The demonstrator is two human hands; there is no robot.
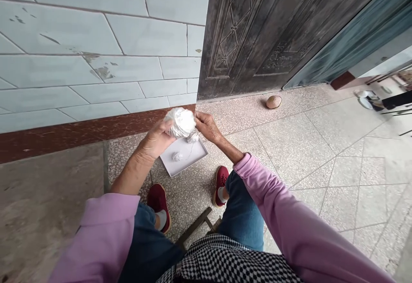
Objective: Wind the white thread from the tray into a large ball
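A bulky ball of white yarn (pixel 182 122) is up in front of me, above a shallow white box (pixel 195 159). My left hand (pixel 157 140) is wrapped round its left side and underside. At the ball's right edge, my right hand (pixel 207 126) is closed in a pinch on the yarn; its fingertips are partly hidden. Inside the box lies a small crumpled white ball of yarn (pixel 177 156). Another small greyish-white ball (pixel 193 137) shows just below the large one, and a thin strand runs down from it.
A tiled wall (pixel 96 68) and a dark carved door (pixel 251 29) stand in front. A rounded tan object (pixel 274 101) sits on the terrazzo floor by the door. My red shoes (pixel 158 205) flank the box, with a wooden stool frame (pixel 195 227) between my legs.
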